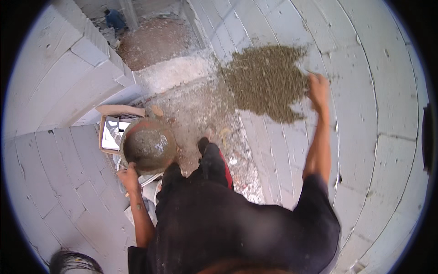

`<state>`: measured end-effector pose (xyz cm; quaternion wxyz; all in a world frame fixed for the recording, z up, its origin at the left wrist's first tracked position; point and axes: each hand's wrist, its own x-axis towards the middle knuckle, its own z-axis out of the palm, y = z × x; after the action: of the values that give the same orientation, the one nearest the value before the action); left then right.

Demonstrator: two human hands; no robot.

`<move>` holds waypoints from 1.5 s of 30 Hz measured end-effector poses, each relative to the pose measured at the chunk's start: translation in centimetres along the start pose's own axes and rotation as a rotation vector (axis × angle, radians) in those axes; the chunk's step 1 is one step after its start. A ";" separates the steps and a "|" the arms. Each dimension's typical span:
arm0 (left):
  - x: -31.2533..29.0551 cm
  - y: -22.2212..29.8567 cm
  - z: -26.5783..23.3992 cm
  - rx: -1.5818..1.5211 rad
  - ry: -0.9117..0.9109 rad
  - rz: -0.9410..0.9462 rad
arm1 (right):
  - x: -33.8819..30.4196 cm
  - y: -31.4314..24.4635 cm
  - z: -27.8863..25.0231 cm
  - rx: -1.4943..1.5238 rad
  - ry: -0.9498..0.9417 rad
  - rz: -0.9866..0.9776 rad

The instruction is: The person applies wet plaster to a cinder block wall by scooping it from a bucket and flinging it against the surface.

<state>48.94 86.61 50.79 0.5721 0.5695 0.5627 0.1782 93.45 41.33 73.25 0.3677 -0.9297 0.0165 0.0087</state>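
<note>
My left hand [129,177] is closed on the near-left rim of a round bucket [169,145], which has wet grey mortar [148,144] in it. The bucket hangs or rests beside my legs; what bears it is hidden. On the right, my outstretched right hand [319,91] is closed at the edge of a rough patch of mortar [267,82] on the pale block wall [351,105]. A thin, light-coloured edge shows at its fingers, too blurred to name. The patch is ragged, with bare block around it.
Behind the bucket, a cardboard box [104,137] holds a toothed saw-like blade [113,128]. Rubble and mortar crumbs cover the floor [196,107] round my feet. Block walls [68,91] rise on the left. A doorway opening lies ahead, with a blue object [115,19] beyond its sill.
</note>
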 end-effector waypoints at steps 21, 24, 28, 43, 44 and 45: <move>-3.8 8.0 5.1 0.173 -0.512 0.398 | -27.2 -3.9 18.6 -0.870 -0.318 -0.663; -4.8 8.4 4.5 0.134 -0.479 0.371 | -29.3 -1.6 21.4 -0.645 -0.689 -0.507; -4.3 7.2 3.1 0.254 -0.451 0.321 | -33.0 -1.6 24.3 -0.225 -0.853 -0.374; -1.9 5.9 0.2 0.090 -0.395 0.216 | -33.0 -1.5 23.0 -0.584 -0.628 -0.505; -2.2 6.6 0.5 0.235 -0.321 0.245 | -32.3 -0.8 22.5 -0.531 -0.545 -0.564; -2.4 7.0 0.5 0.379 -0.245 0.277 | -32.6 -0.2 22.9 -0.529 -0.511 -0.544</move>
<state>51.66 86.37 57.70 0.4892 0.7554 0.4293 0.0758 60.83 57.96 57.62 0.0987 -0.9303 -0.3221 0.1449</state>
